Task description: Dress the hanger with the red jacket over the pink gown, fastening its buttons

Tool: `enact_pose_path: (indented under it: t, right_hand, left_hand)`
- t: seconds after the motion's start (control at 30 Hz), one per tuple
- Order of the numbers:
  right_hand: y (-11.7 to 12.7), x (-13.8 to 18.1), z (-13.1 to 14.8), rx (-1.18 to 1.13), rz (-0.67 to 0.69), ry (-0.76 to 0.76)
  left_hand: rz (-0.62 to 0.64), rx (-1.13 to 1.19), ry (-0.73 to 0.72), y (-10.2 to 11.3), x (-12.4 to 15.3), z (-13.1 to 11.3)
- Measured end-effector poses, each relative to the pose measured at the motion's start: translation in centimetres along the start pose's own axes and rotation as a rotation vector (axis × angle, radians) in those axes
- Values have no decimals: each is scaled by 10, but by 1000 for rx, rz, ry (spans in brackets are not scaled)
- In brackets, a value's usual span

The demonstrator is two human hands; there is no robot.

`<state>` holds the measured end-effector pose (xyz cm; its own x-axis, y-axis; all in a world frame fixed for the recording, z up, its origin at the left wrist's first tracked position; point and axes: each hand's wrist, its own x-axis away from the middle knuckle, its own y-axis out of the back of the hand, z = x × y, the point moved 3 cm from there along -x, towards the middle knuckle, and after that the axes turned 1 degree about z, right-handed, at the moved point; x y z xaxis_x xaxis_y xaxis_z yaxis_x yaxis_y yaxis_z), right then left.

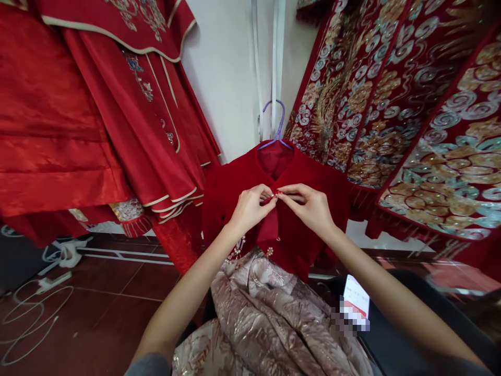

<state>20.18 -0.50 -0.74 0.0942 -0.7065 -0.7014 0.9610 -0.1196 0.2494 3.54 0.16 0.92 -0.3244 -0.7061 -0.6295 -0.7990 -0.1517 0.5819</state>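
Observation:
A dark red velvet jacket [230, 196] hangs on a purple hanger [278, 122] in front of me. My left hand [250, 208] and my right hand [309, 206] meet at its front opening just below the collar. Both pinch the fabric edges together at a small fastening between the fingertips. The fastening itself is too small to make out. Below the jacket a pale pink-and-silver brocade skirt [266, 308] spills toward me.
Red satin garments with cream trim [117, 120] hang at the left. Heavily embroidered red panels [410, 104] hang at the right. A white wall [230, 68] is behind. White cables [43, 297] lie on the dark red tiled floor. A paper tag [356, 300] sits at lower right.

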Motion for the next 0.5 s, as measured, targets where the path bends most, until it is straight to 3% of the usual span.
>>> enact_pose_path:
  t: [0.5]
  right_hand:
    - [2, -10, -12, -113, 90, -78]
  left_hand:
    - [114, -233, -80, 0, -8, -4]
